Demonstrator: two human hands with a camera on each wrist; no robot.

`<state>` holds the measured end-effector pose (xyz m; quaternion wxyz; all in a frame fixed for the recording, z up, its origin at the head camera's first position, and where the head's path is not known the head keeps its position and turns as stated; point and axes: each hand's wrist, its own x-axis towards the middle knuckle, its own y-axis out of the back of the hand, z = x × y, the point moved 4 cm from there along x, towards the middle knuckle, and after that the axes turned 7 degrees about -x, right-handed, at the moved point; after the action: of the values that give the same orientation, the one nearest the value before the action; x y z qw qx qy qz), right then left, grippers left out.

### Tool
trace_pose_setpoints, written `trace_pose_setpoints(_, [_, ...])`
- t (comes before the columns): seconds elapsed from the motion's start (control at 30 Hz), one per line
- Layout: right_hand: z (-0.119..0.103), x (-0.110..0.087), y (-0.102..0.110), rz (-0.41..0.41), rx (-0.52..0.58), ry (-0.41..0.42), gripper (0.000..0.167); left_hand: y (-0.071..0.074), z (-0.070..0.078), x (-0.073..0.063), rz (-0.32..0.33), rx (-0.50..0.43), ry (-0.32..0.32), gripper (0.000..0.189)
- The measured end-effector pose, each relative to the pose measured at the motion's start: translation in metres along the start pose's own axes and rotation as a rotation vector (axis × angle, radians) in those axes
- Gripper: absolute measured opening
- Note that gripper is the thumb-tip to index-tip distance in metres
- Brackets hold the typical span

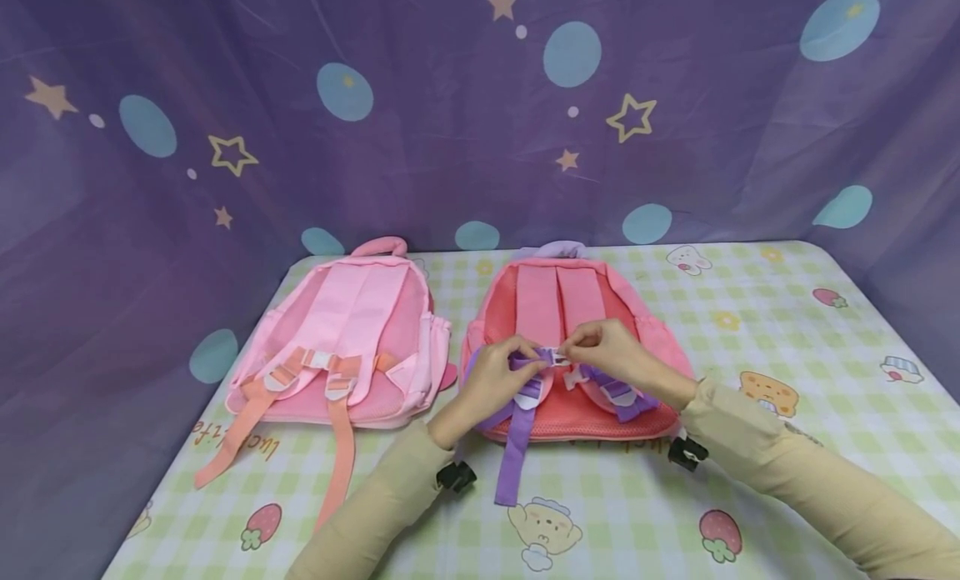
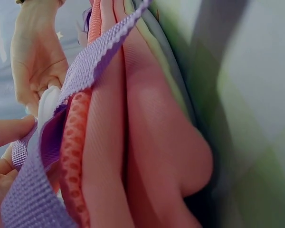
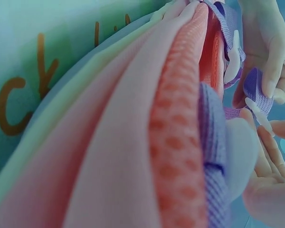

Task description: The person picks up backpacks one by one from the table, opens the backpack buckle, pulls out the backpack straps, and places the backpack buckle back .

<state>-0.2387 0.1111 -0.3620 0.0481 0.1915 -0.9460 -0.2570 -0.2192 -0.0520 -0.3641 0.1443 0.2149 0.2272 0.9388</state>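
Left grip (image 1: 497, 378), mine: pinching purple strap (image 3: 256, 89). Right grip (image 1: 618, 352), mine: pinching white buckle (image 3: 260, 116). Coral-pink backpack (image 1: 581, 425): beneath both, handle (image 1: 564, 248) at bench's (image 1: 637, 501) far edge.

Two soft fabric backpacks, one pale pink (image 1: 393, 313) and one coral-pink (image 1: 585, 426)
Plus two bare hands, left (image 1: 491, 380) and right (image 1: 626, 355), two beige fabric sleeves (image 1: 787, 480), two curved padded top handles (image 1: 380, 245) and a whopping three printed red strawberries (image 1: 264, 522).
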Motion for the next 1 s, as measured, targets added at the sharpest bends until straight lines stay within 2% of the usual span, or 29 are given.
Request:
trace_pose_setpoints(0.27, [0.006, 0.000, 0.001, -0.008, 0.016, 0.000, 0.018, 0.001, 0.001, -0.002, -0.021, 0.011, -0.016, 0.010])
trace_pose_setpoints(0.43, [0.008, 0.000, 0.002, -0.016, 0.020, 0.007, 0.019, 0.001, 0.001, -0.004, -0.041, 0.015, -0.003, 0.010])
trace_pose_setpoints(0.8, [0.012, -0.002, 0.004, -0.035, 0.033, 0.004, 0.020, -0.001, 0.002, -0.009, -0.126, 0.031, 0.041, 0.009])
trace_pose_setpoints(1.0, [0.012, -0.002, 0.005, -0.042, 0.018, 0.006, 0.020, -0.001, 0.003, -0.011, -0.156, 0.032, 0.027, 0.009])
